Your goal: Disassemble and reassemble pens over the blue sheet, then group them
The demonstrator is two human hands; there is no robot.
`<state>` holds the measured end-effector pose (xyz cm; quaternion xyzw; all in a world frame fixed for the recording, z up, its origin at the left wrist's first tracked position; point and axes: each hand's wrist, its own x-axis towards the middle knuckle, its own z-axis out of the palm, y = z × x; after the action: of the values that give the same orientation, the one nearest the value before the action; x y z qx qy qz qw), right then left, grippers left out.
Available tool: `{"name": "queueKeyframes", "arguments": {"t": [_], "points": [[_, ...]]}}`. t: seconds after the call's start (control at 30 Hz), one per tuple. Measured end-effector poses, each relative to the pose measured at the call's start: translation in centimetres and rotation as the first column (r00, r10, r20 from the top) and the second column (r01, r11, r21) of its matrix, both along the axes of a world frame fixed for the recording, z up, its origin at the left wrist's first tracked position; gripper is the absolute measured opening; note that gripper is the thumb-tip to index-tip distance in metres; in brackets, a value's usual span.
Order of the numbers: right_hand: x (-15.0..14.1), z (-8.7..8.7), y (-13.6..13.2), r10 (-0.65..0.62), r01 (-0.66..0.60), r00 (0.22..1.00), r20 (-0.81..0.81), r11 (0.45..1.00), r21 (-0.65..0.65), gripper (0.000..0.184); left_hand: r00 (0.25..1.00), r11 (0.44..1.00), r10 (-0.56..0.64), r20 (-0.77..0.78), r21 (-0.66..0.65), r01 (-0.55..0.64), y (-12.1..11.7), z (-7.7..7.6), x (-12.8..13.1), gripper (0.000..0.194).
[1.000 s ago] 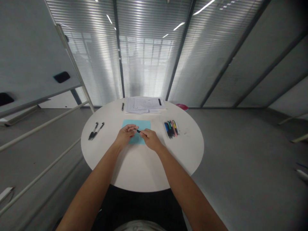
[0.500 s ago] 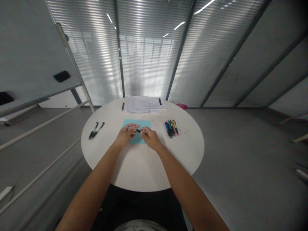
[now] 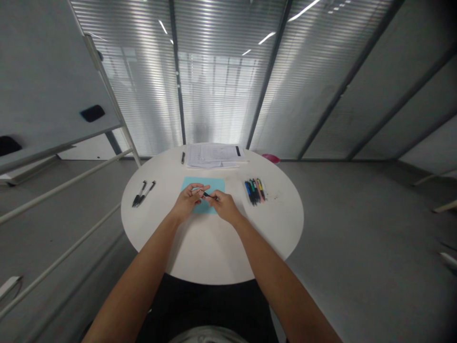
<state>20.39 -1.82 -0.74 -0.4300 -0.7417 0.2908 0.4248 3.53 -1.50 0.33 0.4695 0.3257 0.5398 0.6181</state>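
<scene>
Above a light-blue sheet (image 3: 214, 183) on the round white table, both hands meet at a slim black pen (image 3: 206, 194). My left hand (image 3: 187, 200) pinches its left end, with the index finger stretched out along the top. The fingertips of my right hand (image 3: 223, 205) are closed on the pen's right end. Fingers cover both ends of the pen, so whether it is whole or in parts cannot be made out. Two pens (image 3: 144, 194) lie side by side on the left. A row of several coloured pens (image 3: 255, 191) is to the right.
A stack of printed papers (image 3: 214, 156) lies at the far side of the round table (image 3: 214, 257), with a dark pen (image 3: 183, 157) beside it. A whiteboard on a pale frame (image 3: 110, 95) stands at the left. Something pink (image 3: 271, 158) shows behind the table.
The right fingers have closed in and shifted slightly along the pen. More of its dark length shows between the hands, and the left index finger reaches further right.
</scene>
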Motion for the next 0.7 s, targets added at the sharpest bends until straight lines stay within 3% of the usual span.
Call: {"name": "queueKeyframes", "arguments": {"t": [0.2,0.4,0.57,0.7], "points": [[-0.1,0.2,-0.1,-0.065,0.055,0.993,0.096,0.993,0.104,0.022,0.997,0.997,0.066,-0.051,0.036,-0.064,0.2,-0.4,0.0,0.041],[-0.2,0.6,-0.4,-0.086,0.053,0.983,0.163,0.979,0.198,0.021,0.998,0.997,0.068,0.000,-0.029,-0.068,0.2,-0.3,0.0,0.037],[-0.1,1.0,-0.6,-0.057,0.034,0.991,0.125,0.982,0.185,0.023,0.998,0.996,0.064,0.021,-0.063,-0.062,0.1,0.0,0.1,0.028],[-0.1,0.9,-0.5,-0.036,0.032,0.999,0.037,0.995,0.099,0.025,0.998,0.996,0.049,0.026,-0.073,-0.047,0.0,0.0,0.0,0.029]]}}
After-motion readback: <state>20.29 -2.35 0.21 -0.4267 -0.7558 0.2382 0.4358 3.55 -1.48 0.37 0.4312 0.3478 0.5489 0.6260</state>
